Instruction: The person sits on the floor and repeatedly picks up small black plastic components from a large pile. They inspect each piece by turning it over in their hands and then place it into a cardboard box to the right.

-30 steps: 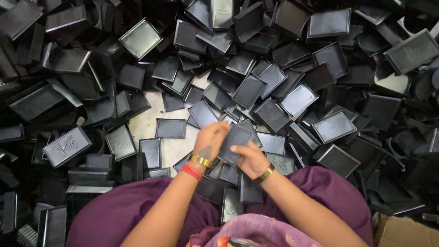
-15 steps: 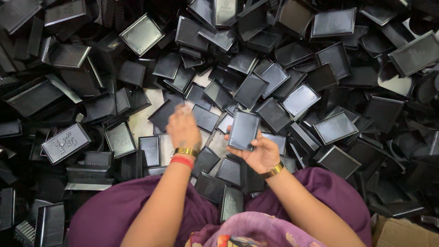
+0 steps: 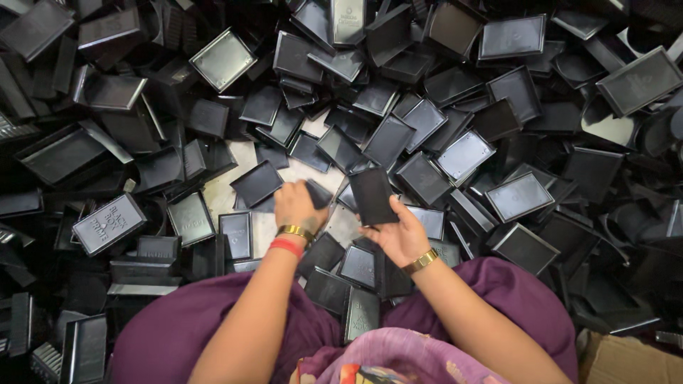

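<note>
A big heap of black plastic trays and lids covers the floor in front of me. My right hand [image 3: 400,231], with a gold bracelet at the wrist, holds one flat black rectangular lid [image 3: 372,195] up over the pile. My left hand [image 3: 297,206], wearing gold and red bangles, lies palm down on a small black lid [image 3: 318,192] just left of it, fingers curled over its edge. Whether the left hand grips that lid or only touches it is hard to tell.
Bare pale floor [image 3: 235,156] shows in a small gap ahead of my left hand. A stack of black lids [image 3: 359,281] stands between my knees, which are draped in purple cloth [image 3: 178,327]. A cardboard box corner [image 3: 626,359] is at bottom right.
My hands came apart. The left hand reached out left into the pile and now rests on a small lid, while the right hand keeps its lid raised, almost still.
</note>
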